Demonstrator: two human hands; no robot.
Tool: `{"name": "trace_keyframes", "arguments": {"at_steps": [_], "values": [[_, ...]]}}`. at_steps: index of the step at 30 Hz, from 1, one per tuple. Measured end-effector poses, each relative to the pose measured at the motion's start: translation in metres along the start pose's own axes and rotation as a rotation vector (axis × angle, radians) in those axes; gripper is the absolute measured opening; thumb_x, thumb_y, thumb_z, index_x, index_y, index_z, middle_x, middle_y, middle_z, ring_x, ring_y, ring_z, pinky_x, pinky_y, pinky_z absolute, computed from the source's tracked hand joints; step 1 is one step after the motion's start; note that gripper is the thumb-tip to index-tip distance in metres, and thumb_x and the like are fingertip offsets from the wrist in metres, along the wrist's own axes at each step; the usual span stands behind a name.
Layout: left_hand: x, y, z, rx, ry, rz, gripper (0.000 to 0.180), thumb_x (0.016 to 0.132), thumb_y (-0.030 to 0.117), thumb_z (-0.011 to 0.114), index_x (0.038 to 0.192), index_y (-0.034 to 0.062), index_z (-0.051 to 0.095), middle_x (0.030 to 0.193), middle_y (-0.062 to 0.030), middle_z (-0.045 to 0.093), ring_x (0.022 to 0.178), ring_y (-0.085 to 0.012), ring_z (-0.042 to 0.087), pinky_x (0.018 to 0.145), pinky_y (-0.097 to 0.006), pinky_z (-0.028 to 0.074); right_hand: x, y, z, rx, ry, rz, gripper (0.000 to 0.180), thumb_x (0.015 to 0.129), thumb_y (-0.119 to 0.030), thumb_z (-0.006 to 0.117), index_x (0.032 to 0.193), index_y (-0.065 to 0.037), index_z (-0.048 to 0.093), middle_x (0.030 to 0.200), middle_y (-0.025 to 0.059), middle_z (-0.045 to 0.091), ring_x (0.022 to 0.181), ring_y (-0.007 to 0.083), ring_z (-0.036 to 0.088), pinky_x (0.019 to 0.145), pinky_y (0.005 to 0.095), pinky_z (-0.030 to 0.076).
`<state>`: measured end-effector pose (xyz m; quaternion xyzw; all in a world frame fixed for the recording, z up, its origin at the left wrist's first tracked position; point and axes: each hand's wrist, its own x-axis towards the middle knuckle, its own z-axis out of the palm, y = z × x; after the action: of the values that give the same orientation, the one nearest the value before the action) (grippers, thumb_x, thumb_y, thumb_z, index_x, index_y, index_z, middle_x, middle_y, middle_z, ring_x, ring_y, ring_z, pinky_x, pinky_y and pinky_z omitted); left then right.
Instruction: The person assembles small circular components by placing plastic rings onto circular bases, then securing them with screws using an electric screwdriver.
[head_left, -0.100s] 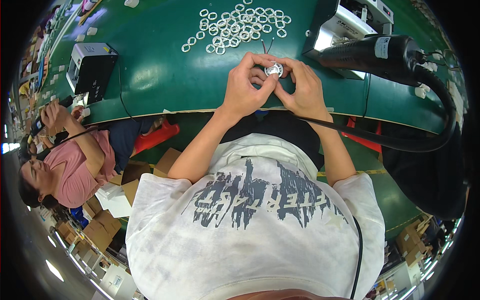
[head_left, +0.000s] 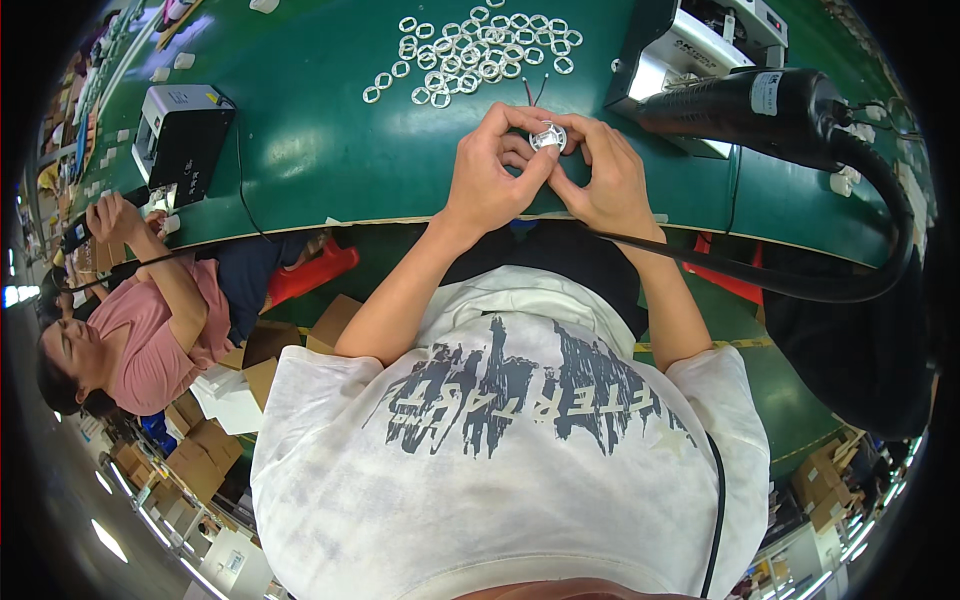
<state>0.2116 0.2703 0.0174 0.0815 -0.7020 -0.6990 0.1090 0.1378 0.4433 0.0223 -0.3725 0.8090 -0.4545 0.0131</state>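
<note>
Nothing has visibly shifted since the moment before: your left hand (head_left: 490, 175) and right hand (head_left: 605, 180) stay raised together over the green table (head_left: 330, 140), wrists bent inward, fingertips meeting. Both hands pinch one small round silvery part (head_left: 547, 135) between thumbs and forefingers, two thin wires (head_left: 535, 92) trailing from it. Beyond lies a heap of white rings (head_left: 470, 55), too many to count. One black tool (head_left: 740, 105) hangs at your right.
</note>
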Motion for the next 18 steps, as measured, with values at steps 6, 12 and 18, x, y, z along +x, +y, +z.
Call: {"name": "trace_keyframes", "arguments": {"at_steps": [6, 12, 18], "values": [[0.0008, -0.0008, 0.0026, 0.006, 0.007, 0.013, 0.025, 0.095, 0.003, 0.079, 0.108, -0.0036, 0.059, 0.124, -0.0186, 0.076, 0.078, -0.0116, 0.076, 0.067, -0.026, 0.061, -0.0005, -0.0012, -0.0008, -0.004, -0.002, -0.003, 0.052, 0.085, -0.009, 0.086, 0.133, -0.008, 0.066, 0.095, 0.0096, 0.07, 0.09, 0.0313, 0.07, 0.082, 0.0436, 0.054], [0.004, -0.0044, 0.0013, 0.033, -0.012, 0.025, 0.027, 0.096, -0.003, 0.079, 0.11, -0.0021, 0.056, 0.129, -0.0198, 0.072, 0.092, -0.011, 0.073, 0.071, -0.023, 0.061, 0.0018, 0.0016, 0.0011, -0.016, 0.015, -0.01, 0.052, 0.085, -0.009, 0.086, 0.133, -0.008, 0.067, 0.095, 0.0097, 0.07, 0.089, 0.0311, 0.07, 0.082, 0.0434, 0.054], [-0.0008, 0.0011, 0.003, 0.032, -0.008, 0.019, 0.026, 0.097, -0.002, 0.079, 0.11, -0.0023, 0.056, 0.129, -0.0197, 0.073, 0.09, -0.0117, 0.074, 0.071, -0.023, 0.061, -0.0031, 0.0023, 0.0017, -0.038, 0.009, -0.003, 0.05, 0.085, -0.01, 0.087, 0.132, -0.009, 0.069, 0.091, 0.0082, 0.068, 0.084, 0.0295, 0.068, 0.079, 0.0427, 0.054]]}}
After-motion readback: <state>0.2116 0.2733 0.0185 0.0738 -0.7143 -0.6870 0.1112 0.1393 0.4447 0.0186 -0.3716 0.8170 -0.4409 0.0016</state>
